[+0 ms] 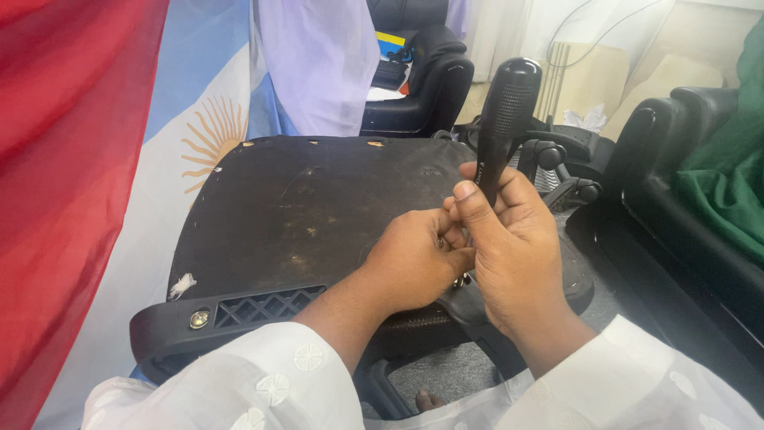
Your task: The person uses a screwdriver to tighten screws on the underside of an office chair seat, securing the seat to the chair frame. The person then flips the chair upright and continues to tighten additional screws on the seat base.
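Note:
An office chair seat (302, 207) lies upside down in front of me, its dark, scuffed underside facing up. My right hand (513, 255) grips a black screwdriver (504, 115) by its shaft, the ribbed handle pointing up. My left hand (418, 263) is curled next to it, its fingertips pinching something small at the tool's tip, which is hidden between the hands. A black plastic bracket (263, 306) with a bolt head (199, 319) runs along the seat's near edge. White sleeves cover both forearms.
A red cloth (64, 159) and a light blue and white flag with a sun (203, 135) hang at the left. A black armchair (422, 80) stands behind, a chair base with castors (557, 159) at the right, green cloth (728, 175) on a black seat.

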